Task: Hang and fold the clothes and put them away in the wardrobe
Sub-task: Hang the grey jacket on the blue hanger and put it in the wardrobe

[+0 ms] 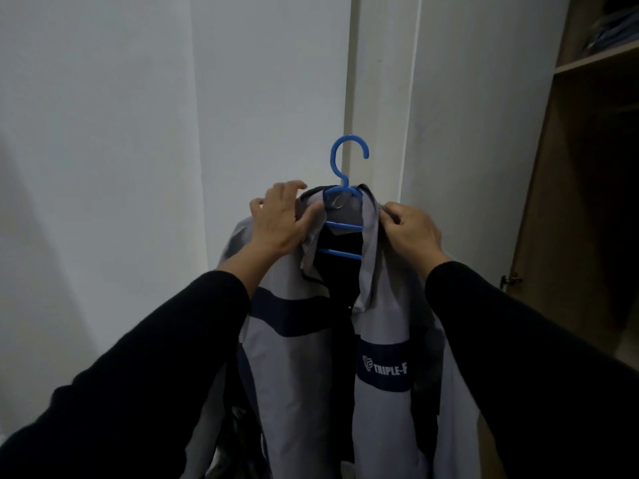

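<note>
A grey jacket [311, 371] with dark blue bands and white lettering on the chest hangs open on a blue plastic hanger [345, 174]. The hanger's hook points up, free of any rail. My left hand [281, 221] grips the jacket's left collar and shoulder over the hanger. My right hand [411, 228] pinches the right collar edge. Both hands hold the garment up in front of me, before a white wall.
An open wooden wardrobe [587, 167] stands at the right, with a shelf [594, 62] holding folded clothes near the top and a dark interior below. A white wall corner [349, 98] is straight ahead. Dark clothing lies low behind the jacket.
</note>
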`<act>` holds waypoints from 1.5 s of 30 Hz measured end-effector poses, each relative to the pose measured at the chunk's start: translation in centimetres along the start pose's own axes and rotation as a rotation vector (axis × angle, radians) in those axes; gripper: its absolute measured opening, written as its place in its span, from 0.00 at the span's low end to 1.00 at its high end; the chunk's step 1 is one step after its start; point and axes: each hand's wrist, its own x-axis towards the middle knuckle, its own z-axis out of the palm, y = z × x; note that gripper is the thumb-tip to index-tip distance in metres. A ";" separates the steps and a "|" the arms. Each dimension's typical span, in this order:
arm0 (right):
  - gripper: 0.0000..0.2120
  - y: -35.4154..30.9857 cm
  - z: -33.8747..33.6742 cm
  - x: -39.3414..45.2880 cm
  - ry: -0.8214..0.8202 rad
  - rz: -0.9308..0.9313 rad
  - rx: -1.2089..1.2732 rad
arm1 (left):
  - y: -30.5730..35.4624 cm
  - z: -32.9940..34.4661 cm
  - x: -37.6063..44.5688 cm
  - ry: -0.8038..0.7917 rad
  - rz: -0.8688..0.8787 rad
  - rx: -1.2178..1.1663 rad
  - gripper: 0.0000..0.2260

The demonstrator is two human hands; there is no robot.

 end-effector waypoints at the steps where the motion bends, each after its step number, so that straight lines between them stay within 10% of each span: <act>1: 0.11 0.1 -0.2 0.1 -0.002 -0.003 0.009 | -0.2 -0.2 0.3 -0.109 0.028 0.029 0.21; 13: 0.15 -3.1 1.0 0.2 0.276 0.111 0.181 | 3.5 -0.5 -0.6 -0.157 0.139 0.230 0.16; 19: 0.22 -2.4 -0.2 -0.5 0.100 0.216 -0.075 | 2.3 -2.6 0.2 -0.046 0.025 0.144 0.18; 26: 0.09 -2.2 -1.8 -1.3 0.169 0.183 -0.152 | 1.9 -2.4 0.4 -0.116 0.051 -0.055 0.18; 32: 0.09 1.1 -2.9 -1.9 0.279 0.332 -0.153 | 2.1 -0.8 0.3 -0.098 0.256 -0.115 0.30; 45: 0.11 11.9 -6.2 0.5 0.296 0.429 -0.175 | 10.1 10.8 3.7 -0.043 0.187 -0.025 0.16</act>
